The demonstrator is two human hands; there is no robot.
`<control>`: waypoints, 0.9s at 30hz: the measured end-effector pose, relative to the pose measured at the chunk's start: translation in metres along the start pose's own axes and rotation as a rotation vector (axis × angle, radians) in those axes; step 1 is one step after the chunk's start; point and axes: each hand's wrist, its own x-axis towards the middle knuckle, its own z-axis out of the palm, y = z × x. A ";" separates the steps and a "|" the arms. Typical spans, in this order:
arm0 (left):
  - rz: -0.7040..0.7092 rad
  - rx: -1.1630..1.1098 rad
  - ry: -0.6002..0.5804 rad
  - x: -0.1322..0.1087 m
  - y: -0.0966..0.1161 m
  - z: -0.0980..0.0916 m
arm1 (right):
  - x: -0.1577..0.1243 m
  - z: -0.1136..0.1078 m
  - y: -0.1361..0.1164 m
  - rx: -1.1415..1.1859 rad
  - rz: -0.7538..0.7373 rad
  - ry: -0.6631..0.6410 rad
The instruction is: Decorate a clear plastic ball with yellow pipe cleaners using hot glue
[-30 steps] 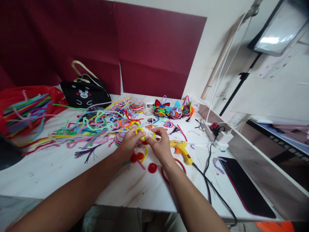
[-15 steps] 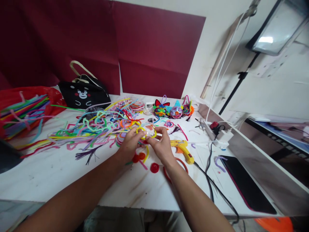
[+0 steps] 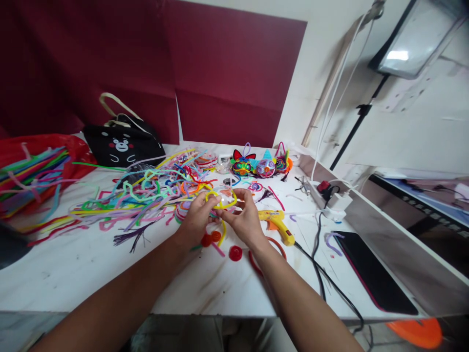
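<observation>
Both hands meet above the middle of the table around a bent yellow pipe cleaner [image 3: 222, 208]. My left hand [image 3: 197, 218] pinches its left side between thumb and fingers. On its right side, my right hand [image 3: 245, 215] grips it with fingers curled. Something pale shows inside the yellow loop, too small to name. Under the hands lie red and orange coils [image 3: 211, 238] and an end of yellow pipe cleaner. A separate red coil [image 3: 235, 253] rests nearer the front edge. Just right of my right hand is a yellow glue gun [image 3: 277, 226].
Loose pipe cleaners [image 3: 146, 190] are heaped at left, by a red bag [image 3: 78, 154] of more. A black bag [image 3: 122, 146] stands behind. Colourful finished ornaments [image 3: 252, 166] sit at the back. A power strip [image 3: 326, 203], cords and a black mat [image 3: 373, 274] lie right.
The yellow pipe cleaner is turned slightly, its curve now showing lower between the hands. My right fingers have shifted a little to the left. The whole view has moved slightly.
</observation>
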 end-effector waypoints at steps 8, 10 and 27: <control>0.115 0.143 0.075 0.005 0.003 -0.001 | 0.002 -0.004 -0.005 -0.019 0.003 -0.018; 0.152 0.088 0.039 0.007 0.002 -0.001 | 0.002 -0.005 -0.006 -0.037 -0.016 -0.022; -0.001 -0.185 -0.056 0.006 0.000 0.001 | 0.006 -0.012 -0.008 -0.190 -0.014 -0.084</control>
